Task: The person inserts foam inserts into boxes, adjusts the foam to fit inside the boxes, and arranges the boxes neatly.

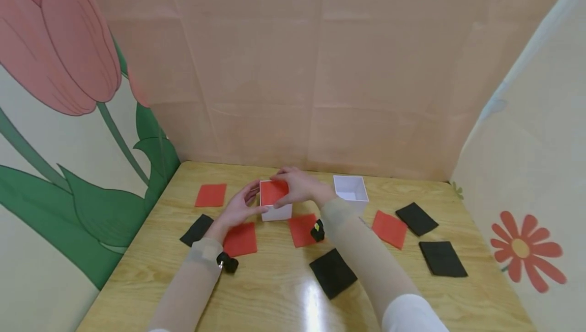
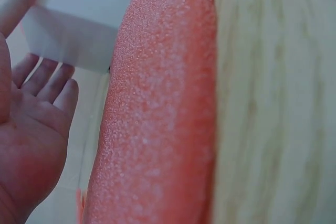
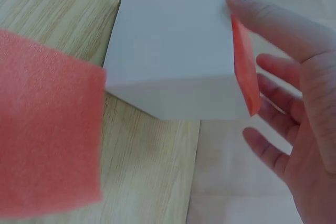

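Observation:
A white square box (image 1: 276, 214) stands near the back of the table, with a red foam sheet (image 1: 272, 193) across its open top. My left hand (image 1: 238, 207) holds the box by its left side, thumb at the front and fingers toward the back. Over the box's right part, my right hand (image 1: 297, 187) spans the red sheet, thumb at its near edge and fingers at the far edge. In the right wrist view, the sheet's edge (image 3: 245, 66) sticks slightly out past the box rim, beside the right thumb (image 3: 273, 24). The box's inside is hidden.
A second white box (image 1: 351, 188) stands open to the right. Red sheets (image 1: 210, 195) (image 1: 240, 239) (image 1: 302, 230) (image 1: 389, 229) and black sheets (image 1: 197, 230) (image 1: 333, 273) (image 1: 417, 219) (image 1: 443, 259) lie about the wooden table (image 1: 274, 301). Fabric walls (image 1: 320, 93) enclose the table.

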Demonstrator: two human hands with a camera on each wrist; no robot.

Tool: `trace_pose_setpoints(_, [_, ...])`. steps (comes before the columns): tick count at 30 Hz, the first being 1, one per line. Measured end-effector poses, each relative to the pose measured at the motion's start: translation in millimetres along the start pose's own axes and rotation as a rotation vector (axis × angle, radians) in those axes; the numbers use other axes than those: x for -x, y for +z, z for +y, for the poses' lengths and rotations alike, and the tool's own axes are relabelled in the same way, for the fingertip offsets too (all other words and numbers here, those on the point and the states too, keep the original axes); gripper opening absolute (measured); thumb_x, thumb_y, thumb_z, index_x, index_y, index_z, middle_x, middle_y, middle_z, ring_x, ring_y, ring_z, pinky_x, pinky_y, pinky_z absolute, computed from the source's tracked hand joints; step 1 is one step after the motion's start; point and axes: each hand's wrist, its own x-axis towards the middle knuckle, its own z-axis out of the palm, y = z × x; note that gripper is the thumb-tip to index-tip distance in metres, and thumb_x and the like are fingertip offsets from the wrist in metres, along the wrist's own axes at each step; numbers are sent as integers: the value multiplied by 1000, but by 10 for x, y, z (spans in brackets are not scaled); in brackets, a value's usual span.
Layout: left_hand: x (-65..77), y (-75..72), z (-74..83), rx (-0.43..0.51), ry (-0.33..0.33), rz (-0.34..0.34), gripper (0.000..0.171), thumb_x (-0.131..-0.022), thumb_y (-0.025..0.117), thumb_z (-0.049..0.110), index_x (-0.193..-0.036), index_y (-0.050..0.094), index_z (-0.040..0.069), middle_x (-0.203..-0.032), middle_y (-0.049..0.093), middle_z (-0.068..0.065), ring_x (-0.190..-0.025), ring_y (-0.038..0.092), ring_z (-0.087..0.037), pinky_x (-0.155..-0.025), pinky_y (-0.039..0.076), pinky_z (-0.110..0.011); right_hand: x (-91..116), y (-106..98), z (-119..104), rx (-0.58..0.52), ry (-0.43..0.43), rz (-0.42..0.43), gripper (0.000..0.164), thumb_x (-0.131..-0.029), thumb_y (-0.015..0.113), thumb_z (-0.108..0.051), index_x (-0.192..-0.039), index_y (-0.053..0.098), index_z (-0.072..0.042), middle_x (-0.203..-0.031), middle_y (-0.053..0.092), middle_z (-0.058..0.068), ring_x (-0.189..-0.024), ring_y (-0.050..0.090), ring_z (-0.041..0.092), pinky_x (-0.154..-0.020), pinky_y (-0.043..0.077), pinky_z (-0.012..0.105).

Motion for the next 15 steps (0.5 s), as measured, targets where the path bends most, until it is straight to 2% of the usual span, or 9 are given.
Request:
trace_pose_setpoints(9, [-13,16,-20,5,-8,11,107,-87,92,32,-170,28,9,-170,38,-11,-157,34,-34,-127,30,-49,94,-22,190,-79,-30,67,73,-88,85,-48,-150,64,-16,-156,52,9,-145,44,31,-119,42,52])
trace_pose_setpoints(15, [-28,15,-24,20,-6,13,105,-88,92,28,-169,28,9,-170,37,-10,-157,33,-34,-128,29,-49,143,-31,271,-82,-21,74,65,-89,83,-48,-146,67,-18,-147,58,7,-137,51,29,-116,46,50])
